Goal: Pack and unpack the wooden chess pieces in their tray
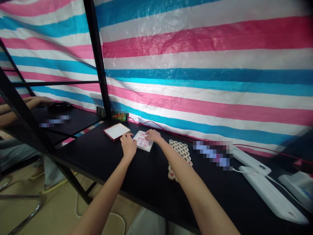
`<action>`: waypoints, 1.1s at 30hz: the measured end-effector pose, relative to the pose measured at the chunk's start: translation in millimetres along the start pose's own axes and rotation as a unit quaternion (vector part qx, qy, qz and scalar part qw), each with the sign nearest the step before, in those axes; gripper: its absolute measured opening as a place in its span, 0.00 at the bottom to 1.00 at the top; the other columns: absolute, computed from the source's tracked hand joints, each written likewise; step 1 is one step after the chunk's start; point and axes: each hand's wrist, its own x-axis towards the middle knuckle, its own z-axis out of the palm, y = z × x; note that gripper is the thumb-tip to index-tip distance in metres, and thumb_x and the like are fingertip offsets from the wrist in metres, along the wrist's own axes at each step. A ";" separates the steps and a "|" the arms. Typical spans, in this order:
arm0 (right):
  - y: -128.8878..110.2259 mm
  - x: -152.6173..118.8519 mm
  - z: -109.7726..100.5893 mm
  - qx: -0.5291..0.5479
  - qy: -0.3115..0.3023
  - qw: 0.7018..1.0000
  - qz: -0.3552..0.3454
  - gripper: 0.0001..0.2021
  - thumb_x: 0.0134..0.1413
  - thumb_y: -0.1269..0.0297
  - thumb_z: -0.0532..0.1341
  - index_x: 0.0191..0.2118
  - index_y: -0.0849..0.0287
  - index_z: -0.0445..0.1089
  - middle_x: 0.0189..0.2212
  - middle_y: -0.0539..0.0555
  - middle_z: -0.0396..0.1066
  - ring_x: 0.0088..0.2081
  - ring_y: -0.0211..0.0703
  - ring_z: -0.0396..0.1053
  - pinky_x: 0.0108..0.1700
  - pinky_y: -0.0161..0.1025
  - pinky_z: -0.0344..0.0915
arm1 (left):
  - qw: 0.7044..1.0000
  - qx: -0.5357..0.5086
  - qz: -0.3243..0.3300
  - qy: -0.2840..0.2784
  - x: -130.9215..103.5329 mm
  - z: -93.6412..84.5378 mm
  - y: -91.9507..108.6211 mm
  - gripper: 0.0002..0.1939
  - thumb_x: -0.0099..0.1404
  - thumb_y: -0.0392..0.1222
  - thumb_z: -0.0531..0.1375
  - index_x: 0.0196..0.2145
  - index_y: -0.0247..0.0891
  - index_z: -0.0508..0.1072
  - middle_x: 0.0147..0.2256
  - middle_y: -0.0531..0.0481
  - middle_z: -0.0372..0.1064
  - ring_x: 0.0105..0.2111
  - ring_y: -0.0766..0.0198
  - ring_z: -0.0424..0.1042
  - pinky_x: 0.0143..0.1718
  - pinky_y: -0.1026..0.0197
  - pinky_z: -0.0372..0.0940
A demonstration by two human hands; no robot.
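Note:
A white, shallow box or board with red grid lines [142, 141] lies on the black table. My left hand [128, 145] is at its left edge, fingers apart and partly over the gap beside a box lid. My right hand [153, 134] rests on its upper right part, with fingers bent over the surface. Left of it sits the red-edged box lid [116, 131], its white inside facing up. Round game pieces with black and red characters [181, 148] lie in close rows to the right, partly hidden under my right forearm.
On the black table [97, 156], white power strips [266, 189] with cables lie at the right. A blurred blue item [212, 155] is near them. A black frame post [99, 62] rises at the left. Beyond it, another person's hands [40, 101] rest on a table.

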 end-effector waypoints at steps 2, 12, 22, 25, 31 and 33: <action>-0.5 0.2 -0.4 -0.010 -0.002 1.000 -0.006 0.22 0.46 0.58 0.60 0.51 0.50 0.66 0.50 0.55 0.67 0.50 0.49 0.65 0.47 0.41 0.62 | 1.000 -0.004 0.000 -0.008 0.1 1.2 -0.7 0.14 0.57 0.33 0.53 0.43 0.34 0.63 0.44 0.39 0.56 0.44 0.50 0.57 0.41 0.51 0.59; -6.0 2.8 0.5 -0.053 -0.003 0.998 -0.026 0.16 0.54 0.65 0.54 0.49 0.47 0.68 0.50 0.53 0.67 0.51 0.48 0.64 0.51 0.45 0.56 | 0.997 -0.031 -0.002 -0.069 0.7 10.6 -2.4 0.18 0.54 0.34 0.55 0.44 0.37 0.61 0.48 0.39 0.50 0.48 0.49 0.55 0.45 0.48 0.57; -3.9 4.5 3.9 -0.081 -0.002 0.996 -0.034 0.17 0.52 0.64 0.55 0.48 0.47 0.68 0.49 0.54 0.68 0.50 0.48 0.64 0.51 0.46 0.54 | 0.995 -0.021 0.020 -0.096 2.5 15.5 -1.6 0.19 0.55 0.34 0.55 0.46 0.35 0.61 0.50 0.37 0.49 0.51 0.47 0.53 0.48 0.48 0.55; -4.0 3.1 3.1 -0.092 -0.001 0.995 -0.040 0.17 0.50 0.61 0.58 0.48 0.49 0.69 0.48 0.55 0.68 0.49 0.49 0.64 0.52 0.47 0.53 | 0.994 -0.026 0.021 -0.100 3.1 16.9 -2.3 0.19 0.55 0.34 0.55 0.46 0.36 0.61 0.50 0.38 0.49 0.50 0.47 0.53 0.47 0.49 0.56; -4.8 1.1 4.6 -0.110 0.005 0.992 -0.054 0.21 0.46 0.57 0.61 0.48 0.50 0.68 0.47 0.55 0.69 0.49 0.50 0.64 0.53 0.49 0.49 | 0.993 -0.027 0.019 -0.115 3.8 16.6 -1.9 0.20 0.54 0.35 0.56 0.46 0.35 0.61 0.50 0.39 0.49 0.50 0.48 0.53 0.47 0.49 0.56; -4.6 0.8 4.8 -0.115 0.007 0.992 -0.056 0.22 0.45 0.55 0.61 0.49 0.49 0.67 0.48 0.55 0.69 0.49 0.50 0.64 0.53 0.49 0.48 | 0.992 -0.023 0.018 -0.121 3.2 15.2 -0.5 0.20 0.54 0.36 0.55 0.46 0.35 0.60 0.50 0.39 0.49 0.50 0.48 0.53 0.48 0.50 0.55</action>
